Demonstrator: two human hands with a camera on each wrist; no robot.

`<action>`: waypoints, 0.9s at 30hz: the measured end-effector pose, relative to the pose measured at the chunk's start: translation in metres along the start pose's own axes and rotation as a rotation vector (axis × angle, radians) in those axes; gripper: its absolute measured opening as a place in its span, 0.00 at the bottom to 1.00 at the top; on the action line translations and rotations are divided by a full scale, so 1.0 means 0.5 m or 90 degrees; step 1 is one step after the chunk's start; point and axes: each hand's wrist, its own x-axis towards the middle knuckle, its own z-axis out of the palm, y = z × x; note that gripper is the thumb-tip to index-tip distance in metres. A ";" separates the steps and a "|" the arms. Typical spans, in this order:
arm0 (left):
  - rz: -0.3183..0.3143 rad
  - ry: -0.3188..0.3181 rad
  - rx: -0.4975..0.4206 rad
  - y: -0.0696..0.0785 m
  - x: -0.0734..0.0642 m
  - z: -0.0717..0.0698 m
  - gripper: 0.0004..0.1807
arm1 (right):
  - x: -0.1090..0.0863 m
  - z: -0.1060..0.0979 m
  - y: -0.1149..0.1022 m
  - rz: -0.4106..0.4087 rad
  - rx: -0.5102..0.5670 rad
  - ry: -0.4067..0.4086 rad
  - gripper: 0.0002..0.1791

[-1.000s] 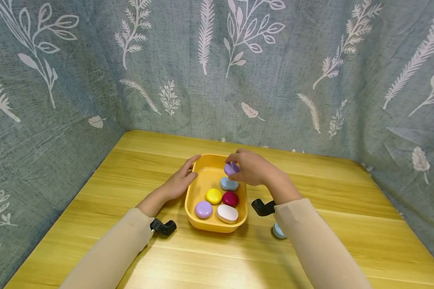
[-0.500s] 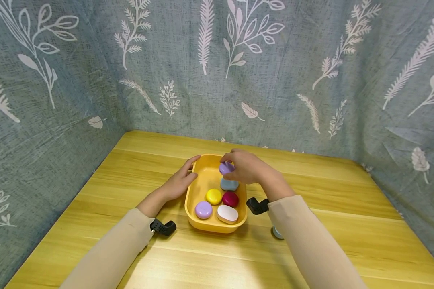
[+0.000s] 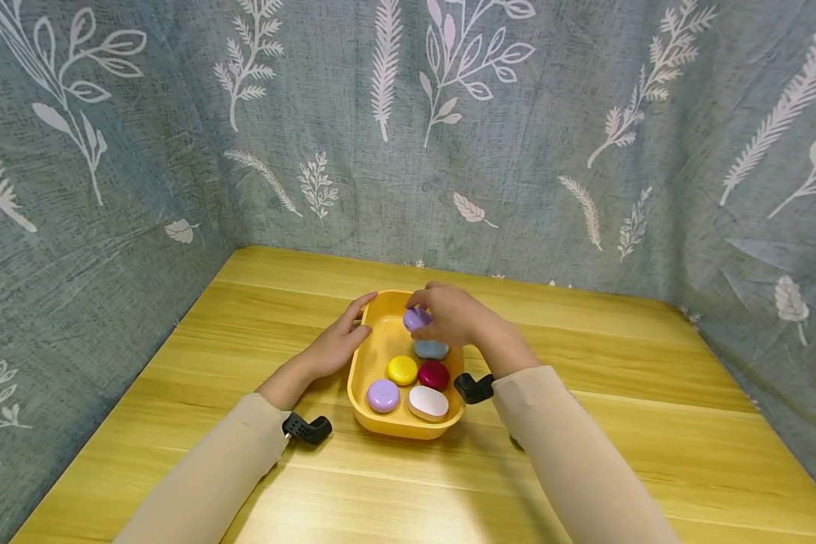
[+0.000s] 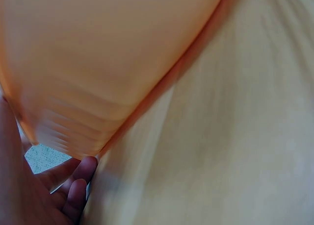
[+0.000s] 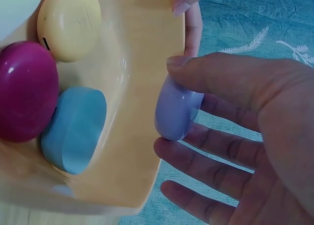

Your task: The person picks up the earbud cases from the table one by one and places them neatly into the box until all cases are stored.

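My right hand [image 3: 449, 316] pinches a glossy purple rounded case [image 3: 416, 319] above the far end of a yellow-orange tray [image 3: 355, 385]. The right wrist view shows the thumb on one side of the purple case [image 5: 172, 110] and fingers on the other. My left hand [image 3: 336, 344] holds the tray's left wall, thumb over the rim and fingers outside. Inside the tray lie a light blue case [image 3: 431, 350], a yellow case [image 3: 402, 370], a dark red case [image 3: 434, 375], a second purple case [image 3: 384, 395] and a white oval case [image 3: 428, 403]. My right hand partly covers the blue one.
Under the tray is a wood-grain table [image 3: 265, 302]. A grey-blue curtain [image 3: 408, 189] with white leaf prints stands behind and at both sides. Another small item [image 3: 515, 443] is almost hidden by the right sleeve. Each wrist wears a black camera mount [image 3: 307, 428].
My right hand has moved left over the tray with the purple case. The small blue item on the table has become mostly covered by the right sleeve. My left hand stays in place.
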 end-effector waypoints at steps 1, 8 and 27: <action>0.000 -0.001 -0.004 0.000 0.000 0.000 0.31 | 0.002 0.002 0.000 -0.001 -0.001 0.000 0.25; -0.007 -0.003 -0.007 -0.001 0.001 0.000 0.31 | 0.016 0.014 -0.002 0.003 -0.002 -0.004 0.26; -0.010 0.004 0.014 -0.022 0.011 0.000 0.31 | 0.040 0.039 -0.022 -0.006 -0.010 -0.012 0.27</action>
